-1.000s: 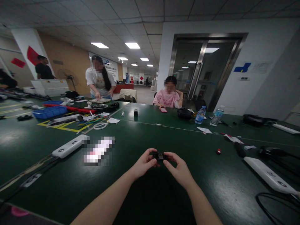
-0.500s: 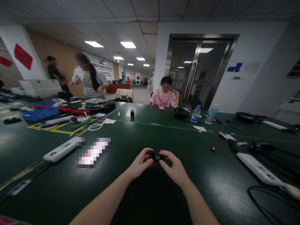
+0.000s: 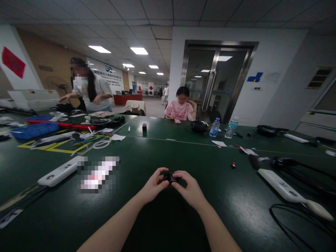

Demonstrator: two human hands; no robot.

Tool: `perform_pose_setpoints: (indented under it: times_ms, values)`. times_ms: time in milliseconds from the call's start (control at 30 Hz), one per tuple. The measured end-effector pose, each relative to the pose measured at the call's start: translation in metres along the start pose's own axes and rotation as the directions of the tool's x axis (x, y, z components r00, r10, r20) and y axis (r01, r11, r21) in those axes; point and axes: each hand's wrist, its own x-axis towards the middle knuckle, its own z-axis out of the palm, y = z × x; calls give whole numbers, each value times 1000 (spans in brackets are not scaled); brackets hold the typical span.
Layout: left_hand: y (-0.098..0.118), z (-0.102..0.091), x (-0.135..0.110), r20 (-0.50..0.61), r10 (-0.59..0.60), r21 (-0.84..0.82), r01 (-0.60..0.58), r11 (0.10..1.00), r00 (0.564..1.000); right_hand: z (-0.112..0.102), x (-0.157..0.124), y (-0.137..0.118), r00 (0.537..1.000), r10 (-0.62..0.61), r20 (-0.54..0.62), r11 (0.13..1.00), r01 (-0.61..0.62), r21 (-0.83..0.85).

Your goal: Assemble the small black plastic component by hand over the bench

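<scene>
Between my hands is a small black object (image 3: 170, 177) with a greyish face; its exact kind is too small to make out. My left hand (image 3: 155, 185) pinches its left side between thumb and fingers. On the other side, the thumb and fingers of my right hand (image 3: 188, 189) close on its right edge. Both hands are held over the green table (image 3: 147, 154), and the fingers hide part of the object. A small red and black item (image 3: 233, 165) lies to the right of my hands.
White power strips (image 3: 61, 171) lie left and right, with black cables (image 3: 286, 224) at right. Further off are a small black box (image 3: 144, 127), water bottles (image 3: 214, 127), a blue tray (image 3: 35, 130) and loose wires. One person sits across the table; another stands at left.
The view has turned slightly right, so things appear shifted left. The black object is tilted a little differently between my fingers, and both hands still hold it.
</scene>
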Motion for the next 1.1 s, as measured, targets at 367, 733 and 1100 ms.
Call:
perform_pose_setpoints:
  times_ms: [367,733,1100]
  values:
    - [-4,-2,1,31,19,-24,-19,1000,999,-1,0,-1,1000,17,22,1000,-17,-10]
    - [-8,-3,3,25,-5,-22,5,1000,1000,0,1,3,1000,6,12,1000,-5,-15]
    - [-4,-3,1,36,1,-22,0,1000,999,0,0,0,1000,17,18,999,-17,-30]
